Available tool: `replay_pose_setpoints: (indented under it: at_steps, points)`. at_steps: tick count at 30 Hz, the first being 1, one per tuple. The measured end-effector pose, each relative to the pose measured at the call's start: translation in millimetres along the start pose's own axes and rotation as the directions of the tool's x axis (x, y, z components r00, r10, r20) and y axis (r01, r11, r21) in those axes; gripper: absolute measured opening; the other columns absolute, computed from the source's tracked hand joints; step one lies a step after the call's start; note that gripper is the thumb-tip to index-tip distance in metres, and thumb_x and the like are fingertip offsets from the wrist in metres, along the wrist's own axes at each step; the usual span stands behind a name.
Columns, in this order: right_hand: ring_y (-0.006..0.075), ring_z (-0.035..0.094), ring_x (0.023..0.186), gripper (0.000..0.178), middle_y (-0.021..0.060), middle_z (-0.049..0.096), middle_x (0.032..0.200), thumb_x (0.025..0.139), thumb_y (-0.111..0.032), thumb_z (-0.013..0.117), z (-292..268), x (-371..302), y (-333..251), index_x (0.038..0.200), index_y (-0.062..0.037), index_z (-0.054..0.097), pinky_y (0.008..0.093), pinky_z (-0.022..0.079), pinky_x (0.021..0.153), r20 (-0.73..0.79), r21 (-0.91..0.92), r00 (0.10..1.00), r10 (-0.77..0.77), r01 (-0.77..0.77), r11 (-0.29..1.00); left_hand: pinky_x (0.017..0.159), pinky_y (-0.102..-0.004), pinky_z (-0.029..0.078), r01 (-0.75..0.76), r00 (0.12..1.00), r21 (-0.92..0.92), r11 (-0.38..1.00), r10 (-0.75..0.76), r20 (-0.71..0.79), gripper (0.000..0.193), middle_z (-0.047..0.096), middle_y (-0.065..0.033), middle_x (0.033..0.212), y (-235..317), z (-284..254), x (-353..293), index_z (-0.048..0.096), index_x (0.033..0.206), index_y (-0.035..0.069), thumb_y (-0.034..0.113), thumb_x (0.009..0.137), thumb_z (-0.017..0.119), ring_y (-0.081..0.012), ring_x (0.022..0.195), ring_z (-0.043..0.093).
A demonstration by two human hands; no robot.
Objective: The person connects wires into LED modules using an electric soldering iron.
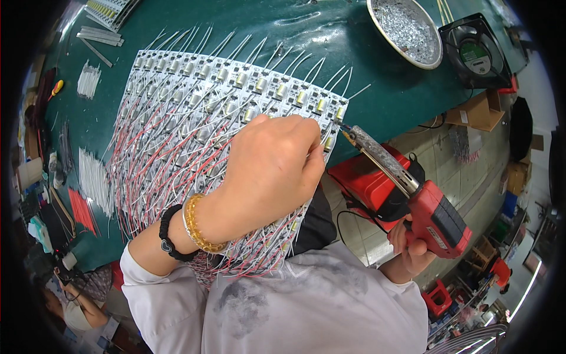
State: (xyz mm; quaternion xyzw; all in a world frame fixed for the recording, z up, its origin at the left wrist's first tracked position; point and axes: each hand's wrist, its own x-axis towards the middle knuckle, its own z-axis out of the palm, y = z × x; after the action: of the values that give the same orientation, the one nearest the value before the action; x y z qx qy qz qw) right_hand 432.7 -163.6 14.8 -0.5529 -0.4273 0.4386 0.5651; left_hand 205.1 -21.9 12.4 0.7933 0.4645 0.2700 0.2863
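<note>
A large white panel of small circuit boards [239, 79] lies on the green table and reaches down to my lap. White and red wires [171, 138] stick out all over it. My left hand [274, 156] is closed above the panel's right part, fingers curled down; whatever they pinch is hidden behind the hand. In my right hand [410, 251] is a red soldering gun [439, 221], gripped by its handle. Its tip meets or hovers just over the panel's right edge, close to my left fingers; contact cannot be made out.
On the green table [206, 17], white wires [94, 177] and red wires [82, 209] lie in bundles at left. A metal bowl of silvery bits [407, 32] and a black fan [476, 53] stand at far right. A red stool [374, 177] is below the table edge.
</note>
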Motion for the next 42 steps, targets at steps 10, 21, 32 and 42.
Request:
replay_pose_setpoints:
  at_steps: [10,21,32,42]
  points:
    - [0.0107,0.043,0.040,0.065,0.0013,0.045,0.051,0.077,-0.043,0.068,-3,-3,4,0.108,0.0097,0.048,0.0249,0.034,0.038,-0.006,0.000,1.000,0.000,0.000,1.000,0.048,-0.0294,0.042,0.086,0.995,-0.076,0.993,-0.082,0.053,0.012,0.056,-0.0073,0.061,-3,-6,4,0.056,0.066,0.003,0.008,0.072,0.064,-0.0200,0.053,0.056]
    - [0.0092,0.040,0.034,0.064,0.0004,0.043,0.046,0.084,-0.046,0.059,-8,-3,12,0.110,0.0108,0.043,0.0233,0.035,0.036,0.063,-0.128,0.991,-0.114,0.121,0.984,0.048,-0.0298,0.042,0.097,0.993,-0.062,0.993,-0.092,0.073,0.012,0.057,-0.0076,0.060,-1,-6,5,0.056,0.065,0.003,0.009,0.072,0.064,-0.0203,0.052,0.056]
    - [0.0088,0.038,0.036,0.067,0.0008,0.042,0.047,0.086,-0.047,0.054,13,10,-3,0.117,0.0114,0.040,0.0242,0.033,0.038,0.085,0.027,0.987,-0.135,0.134,0.991,0.050,-0.0346,0.044,0.114,0.993,-0.055,0.992,-0.115,0.001,0.012,0.059,-0.0092,0.062,-7,-12,4,0.058,0.066,0.005,0.013,0.072,0.064,-0.0247,0.056,0.058]
    - [0.0077,0.031,0.048,0.040,-0.0014,0.034,0.055,0.091,-0.017,0.055,77,30,-24,0.123,0.0044,0.046,0.0228,0.028,0.047,-0.208,-0.141,0.897,-0.390,0.367,0.919,0.056,-0.0386,0.043,-0.107,0.893,0.464,0.879,0.290,-0.343,0.012,0.057,-0.0126,0.063,-19,-101,-57,0.060,0.063,0.005,0.014,0.056,0.064,-0.0271,0.062,0.058]
